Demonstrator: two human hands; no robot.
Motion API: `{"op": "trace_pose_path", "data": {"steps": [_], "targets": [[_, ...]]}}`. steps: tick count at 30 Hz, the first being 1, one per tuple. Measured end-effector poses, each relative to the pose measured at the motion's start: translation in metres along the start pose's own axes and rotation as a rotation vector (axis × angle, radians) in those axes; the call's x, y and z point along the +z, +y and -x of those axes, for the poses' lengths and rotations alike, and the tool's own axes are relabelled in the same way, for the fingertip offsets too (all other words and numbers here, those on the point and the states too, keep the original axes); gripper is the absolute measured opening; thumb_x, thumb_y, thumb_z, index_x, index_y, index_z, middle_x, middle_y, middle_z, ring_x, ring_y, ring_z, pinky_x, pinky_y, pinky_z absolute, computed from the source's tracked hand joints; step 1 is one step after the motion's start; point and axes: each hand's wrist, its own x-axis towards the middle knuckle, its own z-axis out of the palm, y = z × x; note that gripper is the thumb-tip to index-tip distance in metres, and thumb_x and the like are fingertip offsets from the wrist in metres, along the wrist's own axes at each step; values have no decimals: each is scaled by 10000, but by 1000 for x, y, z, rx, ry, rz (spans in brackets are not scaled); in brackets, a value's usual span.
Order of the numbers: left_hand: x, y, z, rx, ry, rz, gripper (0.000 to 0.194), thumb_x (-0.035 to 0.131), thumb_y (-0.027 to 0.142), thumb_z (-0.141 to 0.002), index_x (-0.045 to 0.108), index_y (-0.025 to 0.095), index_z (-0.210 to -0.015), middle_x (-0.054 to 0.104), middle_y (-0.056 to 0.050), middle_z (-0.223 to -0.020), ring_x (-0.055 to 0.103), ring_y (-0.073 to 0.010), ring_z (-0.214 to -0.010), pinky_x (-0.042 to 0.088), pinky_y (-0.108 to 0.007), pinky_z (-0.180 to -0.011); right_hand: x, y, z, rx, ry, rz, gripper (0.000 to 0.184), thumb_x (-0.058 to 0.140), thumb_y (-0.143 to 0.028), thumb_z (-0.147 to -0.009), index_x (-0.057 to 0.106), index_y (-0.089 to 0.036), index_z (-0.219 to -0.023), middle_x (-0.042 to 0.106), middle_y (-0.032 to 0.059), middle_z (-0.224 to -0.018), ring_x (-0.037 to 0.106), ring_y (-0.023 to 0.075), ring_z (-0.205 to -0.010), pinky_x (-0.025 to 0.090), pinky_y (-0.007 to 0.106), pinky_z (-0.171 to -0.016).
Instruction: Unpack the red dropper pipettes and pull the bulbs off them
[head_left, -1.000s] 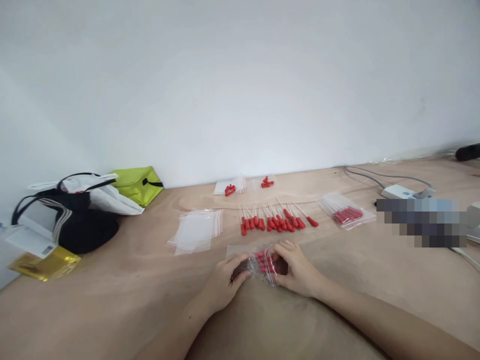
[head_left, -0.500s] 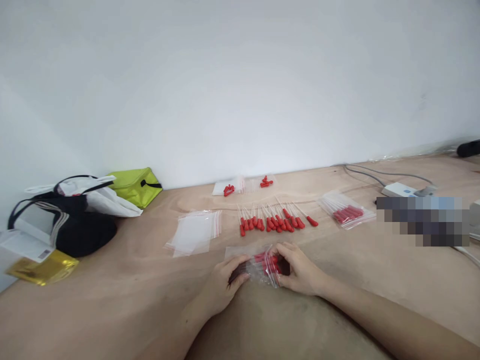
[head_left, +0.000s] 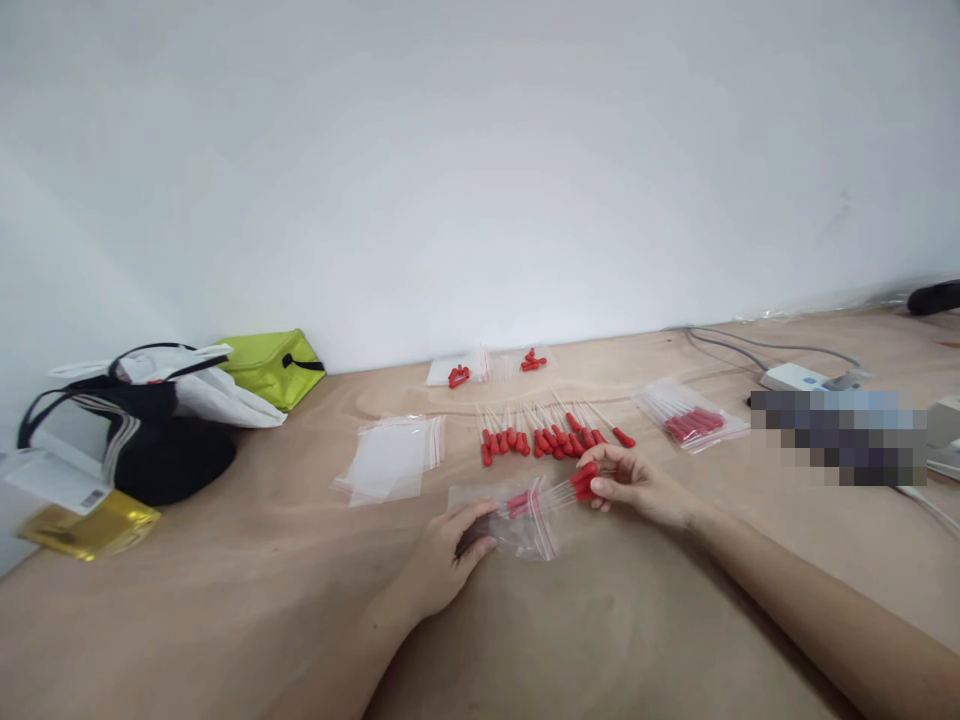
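My left hand (head_left: 442, 560) is closed on the left end of a clear zip bag (head_left: 534, 540) lying on the table. Red bulbs of droppers show inside that bag. A small bunch of red-bulbed droppers (head_left: 584, 483) is pinched by the bulbs in my right hand (head_left: 641, 488), its clear tubes reaching left into the bag's mouth. Just beyond lies a row of loose droppers (head_left: 555, 440), red bulbs towards me. To the right rests a filled bag of droppers (head_left: 694, 418).
Flat zip bags (head_left: 390, 460) are stacked left of the row. Loose red bulbs (head_left: 459, 376) lie on bags near the wall. A black bag (head_left: 172, 450) and a lime-green bag (head_left: 266, 368) stand at the left; a power strip (head_left: 793, 378) lies at the right.
My right hand has moved right and away from the bag's mouth, with dropper bulbs now outside it. My left hand stays on the bag.
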Motion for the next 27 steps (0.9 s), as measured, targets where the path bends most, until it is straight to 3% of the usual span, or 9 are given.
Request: {"op": "trace_pose_path", "data": {"steps": [4,9,13,16,21,24,27], "targets": [[-4,1,1,9,-24,-32,329,452,277,-826,495,229,-1148,562,-33,-1172,522,-171,-1065,417,-336,-925,-32,-9,3,-7,63,23,309,630,-396,-705,538,-201,-928,614,11,-781,552,90,-582,467,247,-555],[-10,-2,3,-16,-112,-148,444,420,307,-842,376,226,-1277,389,-44,-1345,337,-190,-1245,308,-392,-1024,-63,-16,0,-275,513,207,311,592,-440,-725,548,-222,-943,647,41,-850,597,137,-674,495,295,-625],[-11,-5,1,26,-169,-252,451,372,336,-867,323,263,-1310,273,-8,-1404,182,-203,-1309,174,-458,-1068,-61,-1,-11,-500,811,700,263,549,-392,-762,579,-223,-961,649,60,-917,610,185,-793,493,348,-722],[-12,-5,0,44,-200,-294,443,344,344,-880,307,272,-1316,293,3,-1394,179,-203,-1310,131,-487,-1070,-55,18,-18,-568,746,1014,246,435,-322,-833,589,-235,-1005,640,61,-963,599,190,-866,481,342,-767],[-13,-2,0,28,-207,-308,447,362,332,-873,321,249,-1311,323,-13,-1380,215,-204,-1299,159,-486,-1065,-54,32,-21,-540,537,1276,287,390,-306,-862,580,-249,-1070,630,48,-1010,577,187,-913,465,324,-778],[-13,-2,1,23,-198,-298,443,371,333,-870,332,251,-1304,331,-16,-1376,232,-206,-1294,167,-486,-1064,-57,33,-19,-507,514,1378,287,405,-334,-858,591,-251,-1061,634,46,-1005,565,196,-900,440,335,-762],[-14,-2,1,25,-192,-282,446,381,335,-867,331,259,-1304,340,-14,-1372,241,-205,-1290,174,-483,-1063,-57,32,-17,-501,571,1399,285,406,-351,-856,613,-229,-1007,642,56,-958,554,204,-871,408,338,-724]]}}
